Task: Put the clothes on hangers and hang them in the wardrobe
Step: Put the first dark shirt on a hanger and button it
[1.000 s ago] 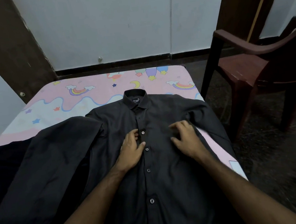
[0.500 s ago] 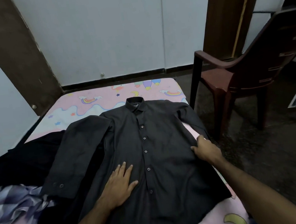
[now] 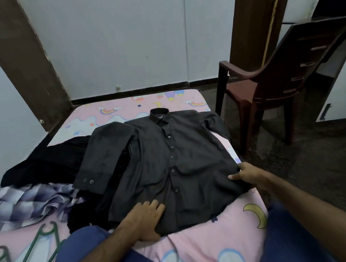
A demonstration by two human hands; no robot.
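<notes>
Shirt [image 3: 171,163] dark, buttoned, flat on bed | L hand [image 3: 144,220] flat on hem | R hand [image 3: 246,175] pinching side

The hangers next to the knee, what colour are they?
Green. The hangers lie on the pink bed sheet, clearest at lower left in the head view.

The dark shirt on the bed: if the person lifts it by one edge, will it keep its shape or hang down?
The dark shirt will probably droop: it lies flat and one sleeve is folded over loosely. It looks like thin cloth, so likely light. The right hand holds its side edge and the left hand rests near the hem; lifting with both should control it better.
</notes>
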